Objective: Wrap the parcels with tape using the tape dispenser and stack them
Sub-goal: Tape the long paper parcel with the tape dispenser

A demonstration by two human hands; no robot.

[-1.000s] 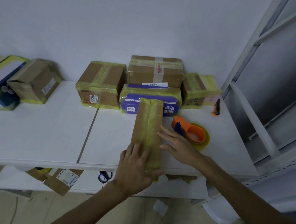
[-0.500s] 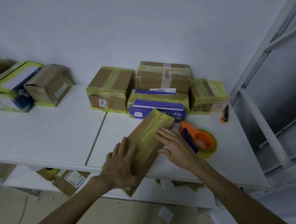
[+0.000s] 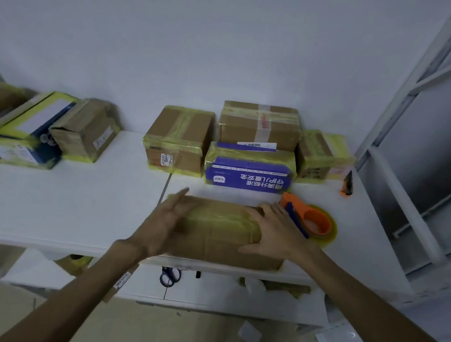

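At the far left of the white table (image 3: 77, 206) sits a blue-and-white box (image 3: 27, 127) bound in yellow tape, and just beside it a brown box (image 3: 85, 129) with a small white label whose print is too small to read. Further along, against the wall, stands a taped carton (image 3: 179, 138) with a white sticker bearing red digits, not clearly legible.

Near the front edge lies the parcel (image 3: 221, 234), a long brown box turned crosswise with yellowish tape across its top. The left hand (image 3: 170, 220) lies flat against its left end, fingers straight and thumb raised. The right hand (image 3: 276, 235) is spread over its right end, fingers extended across the top and thumb along the front face, so the parcel is pressed between both hands.

Behind it is a blue carton (image 3: 248, 177) printed with white Chinese characters seen upside down, and on top of that a brown carton (image 3: 259, 125) with a pale strip carrying red print. Beside the right hand the orange tape dispenser (image 3: 310, 220) rests on the table, holding a yellowish roll. Further back sit a small taped box (image 3: 319, 157) and an orange-and-black cutter (image 3: 347, 184). Blue-handled scissors (image 3: 170, 275) hang under the table edge.
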